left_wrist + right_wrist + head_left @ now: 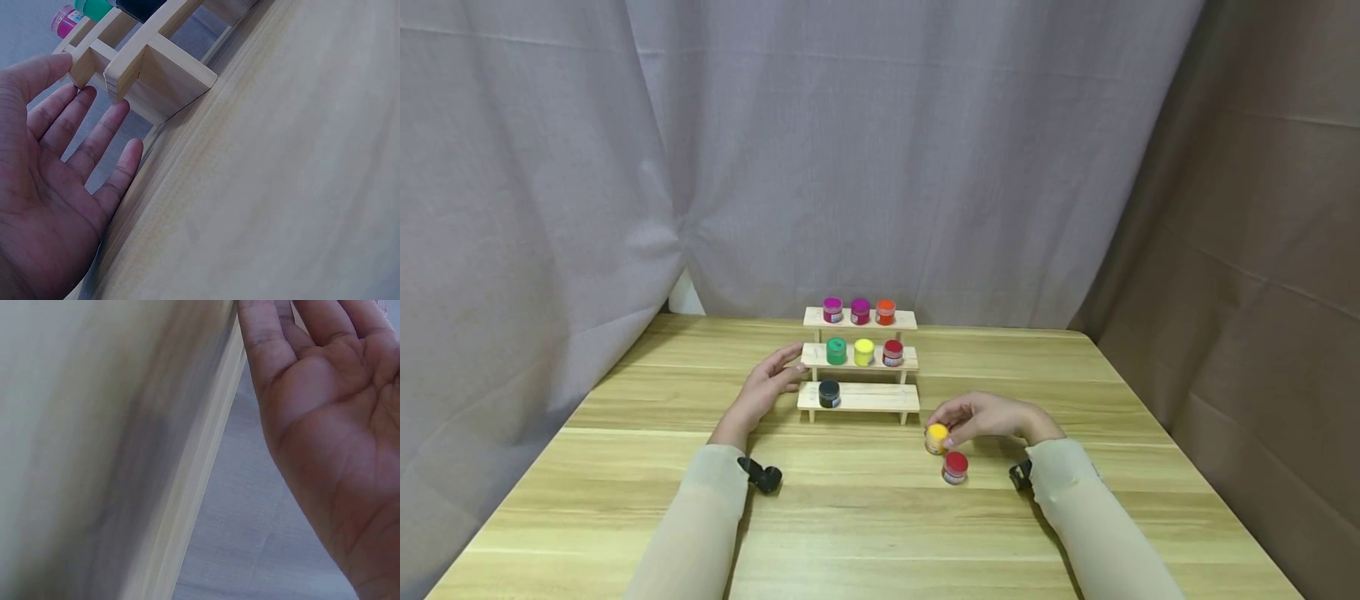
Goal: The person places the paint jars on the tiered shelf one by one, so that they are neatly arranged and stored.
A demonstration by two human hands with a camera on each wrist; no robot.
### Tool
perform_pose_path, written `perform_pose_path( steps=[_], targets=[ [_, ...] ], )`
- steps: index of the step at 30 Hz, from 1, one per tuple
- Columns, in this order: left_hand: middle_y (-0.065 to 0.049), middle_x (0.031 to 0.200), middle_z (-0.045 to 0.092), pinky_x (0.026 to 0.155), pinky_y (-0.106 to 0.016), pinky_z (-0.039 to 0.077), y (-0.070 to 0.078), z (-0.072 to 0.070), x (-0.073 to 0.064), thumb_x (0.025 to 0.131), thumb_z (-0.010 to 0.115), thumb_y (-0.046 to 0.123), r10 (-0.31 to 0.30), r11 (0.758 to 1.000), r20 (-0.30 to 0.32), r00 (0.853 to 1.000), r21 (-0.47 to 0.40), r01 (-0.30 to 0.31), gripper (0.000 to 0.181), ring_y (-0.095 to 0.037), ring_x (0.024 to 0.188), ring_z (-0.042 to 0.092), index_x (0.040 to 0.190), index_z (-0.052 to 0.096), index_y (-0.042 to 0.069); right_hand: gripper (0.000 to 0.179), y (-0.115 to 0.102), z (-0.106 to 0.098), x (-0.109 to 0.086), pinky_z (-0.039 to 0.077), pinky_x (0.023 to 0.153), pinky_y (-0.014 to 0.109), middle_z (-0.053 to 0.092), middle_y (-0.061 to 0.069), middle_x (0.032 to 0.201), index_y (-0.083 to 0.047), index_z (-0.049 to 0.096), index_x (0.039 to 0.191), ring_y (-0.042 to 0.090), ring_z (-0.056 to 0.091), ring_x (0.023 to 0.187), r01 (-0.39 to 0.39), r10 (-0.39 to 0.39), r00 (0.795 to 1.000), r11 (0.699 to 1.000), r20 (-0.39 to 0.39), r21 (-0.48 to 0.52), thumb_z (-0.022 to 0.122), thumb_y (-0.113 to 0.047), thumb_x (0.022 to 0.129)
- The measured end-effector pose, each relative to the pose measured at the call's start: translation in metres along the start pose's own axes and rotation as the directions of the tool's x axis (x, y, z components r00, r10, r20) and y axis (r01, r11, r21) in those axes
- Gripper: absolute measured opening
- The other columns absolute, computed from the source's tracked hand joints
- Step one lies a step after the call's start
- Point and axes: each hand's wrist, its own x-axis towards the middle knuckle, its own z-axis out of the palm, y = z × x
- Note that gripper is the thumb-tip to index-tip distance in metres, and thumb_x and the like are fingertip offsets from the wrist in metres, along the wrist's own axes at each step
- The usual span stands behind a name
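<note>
A three-tier wooden rack (880, 398) stands mid-table. Its top step holds pink (832, 310), purple (861, 311) and orange (885, 312) jars. Green (837, 351), yellow (864, 352) and red (892, 352) jars sit on the middle step, and a black jar (829, 393) on the bottom one. My left hand (784, 373) lies open against the rack's left end, fingers straight (94, 134) beside the rack's side panel (165, 72). My right hand (947, 427) pinches a yellow-orange jar (936, 439) on the table right of the rack. A loose red jar (955, 467) stands just in front of it. The right wrist view shows only my palm (337, 425).
The wooden table (865, 517) stretches toward me, its right edge (1157, 433) by a brown curtain. Grey cloth (850, 167) hangs close behind the rack. Black wrist straps (763, 477) sit on both sleeves.
</note>
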Motion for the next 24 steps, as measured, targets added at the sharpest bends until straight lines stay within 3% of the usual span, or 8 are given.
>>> perform_pose_path(
  steps=[8,19,24],
  targets=[
    [-0.008,0.157,0.041,0.103,-0.043,0.051,-0.001,0.000,0.001,0.100,0.065,0.030,-0.005,1.000,-0.001,1.000,0.004,0.005,0.058,-0.031,0.131,0.053,0.152,0.045,0.015,0.034,0.001,-0.001,0.000,0.056,0.090,0.036,0.072,0.013,0.111,-0.008,0.067,0.125,0.029,0.066,0.105,0.042,-0.042,0.999,0.999,0.003,-0.010,0.074,-0.012,0.092],
    [-0.009,0.158,0.040,0.103,-0.043,0.051,0.000,0.001,0.000,0.099,0.066,0.030,-0.005,1.000,0.001,1.000,0.005,0.005,0.060,-0.033,0.131,0.053,0.152,0.044,0.014,0.032,-0.008,0.000,0.000,0.053,0.094,0.035,0.073,0.005,0.110,-0.011,0.070,0.121,0.024,0.066,0.106,-0.001,-0.010,0.994,0.995,-0.110,-0.100,0.075,-0.021,0.092],
    [-0.010,0.157,0.040,0.103,-0.043,0.051,-0.001,0.000,0.000,0.099,0.066,0.030,-0.002,1.000,-0.004,1.000,0.004,0.002,0.059,-0.033,0.130,0.054,0.152,0.044,0.015,0.033,-0.016,-0.001,0.002,0.054,0.094,0.033,0.073,0.004,0.109,-0.009,0.069,0.121,0.022,0.067,0.105,0.030,-0.050,0.986,0.991,-0.158,-0.129,0.076,-0.021,0.091]
  ],
)
